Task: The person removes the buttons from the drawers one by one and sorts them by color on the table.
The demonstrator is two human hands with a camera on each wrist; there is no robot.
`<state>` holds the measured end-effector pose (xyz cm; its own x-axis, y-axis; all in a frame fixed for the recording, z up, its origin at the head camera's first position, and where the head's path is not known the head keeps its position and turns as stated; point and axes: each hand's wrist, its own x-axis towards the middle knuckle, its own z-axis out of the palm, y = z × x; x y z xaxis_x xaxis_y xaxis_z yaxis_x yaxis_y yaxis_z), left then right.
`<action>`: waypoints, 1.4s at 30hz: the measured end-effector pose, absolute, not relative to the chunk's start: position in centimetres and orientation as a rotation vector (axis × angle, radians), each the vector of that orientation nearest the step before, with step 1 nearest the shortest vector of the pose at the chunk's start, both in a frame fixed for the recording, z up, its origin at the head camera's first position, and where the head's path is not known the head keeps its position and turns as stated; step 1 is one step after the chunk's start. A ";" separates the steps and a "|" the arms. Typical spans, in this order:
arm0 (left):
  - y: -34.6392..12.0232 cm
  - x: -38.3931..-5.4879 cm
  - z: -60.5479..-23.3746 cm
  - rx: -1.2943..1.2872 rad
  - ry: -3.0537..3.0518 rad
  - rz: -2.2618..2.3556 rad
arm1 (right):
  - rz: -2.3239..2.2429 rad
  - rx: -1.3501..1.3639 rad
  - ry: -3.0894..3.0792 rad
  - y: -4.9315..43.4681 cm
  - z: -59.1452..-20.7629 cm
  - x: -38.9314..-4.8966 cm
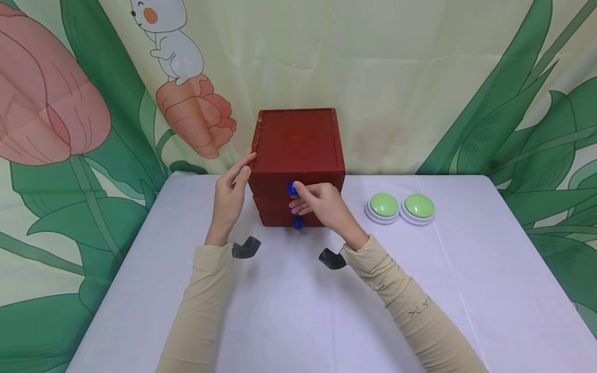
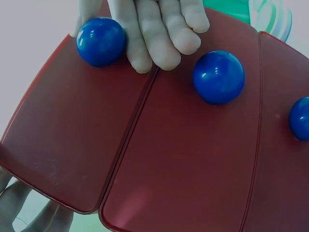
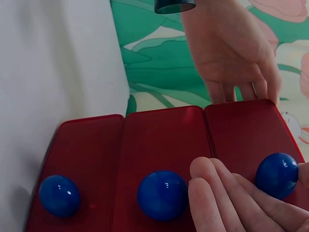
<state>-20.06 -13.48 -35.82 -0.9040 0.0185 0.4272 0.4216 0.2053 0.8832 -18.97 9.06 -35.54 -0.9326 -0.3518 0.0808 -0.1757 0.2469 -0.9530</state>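
Observation:
A dark red chest of drawers [image 1: 298, 140] stands at the back of the table, its three drawer fronts each bearing a round blue knob. My right hand [image 1: 327, 206] pinches the top drawer's knob [image 3: 276, 175] between thumb and forefinger. Its other fingers stretch straight toward the middle knob [image 2: 218, 77]. Lowest of the three is the bottom knob [image 3: 59, 195], apart from both hands. Against the chest's left side, near the top edge, my left hand [image 1: 229, 192] rests with its fingers extended. The top drawer appears level with the others.
Two green push buttons [image 1: 384, 205] [image 1: 418, 206] with white bases sit side by side to the right of the chest. A white cloth covers the table [image 1: 289, 311]. Behind it hangs a printed curtain [image 1: 396, 88]. Black wrist cameras [image 1: 246, 247] [image 1: 332, 259] show beside the cuffs.

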 end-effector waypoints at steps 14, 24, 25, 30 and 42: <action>-12.5 -17.8 -33.0 -0.418 -2.185 -1.756 | -1.801 -0.476 2.368 9.4 -35.6 -18.6; -12.6 -17.9 -33.0 -0.427 -2.168 -1.777 | -1.780 -0.448 2.370 10.9 -36.6 -18.4; -12.6 -17.9 -33.0 -0.429 -2.164 -1.780 | -1.776 -0.445 2.372 11.0 -36.8 -18.4; -12.7 -18.0 -33.1 -0.436 -2.153 -1.786 | -1.739 -0.437 2.397 11.3 -37.5 -18.4; -12.7 -17.8 -32.9 -0.437 -2.175 -1.754 | -1.675 -0.376 2.390 10.6 -39.2 -18.8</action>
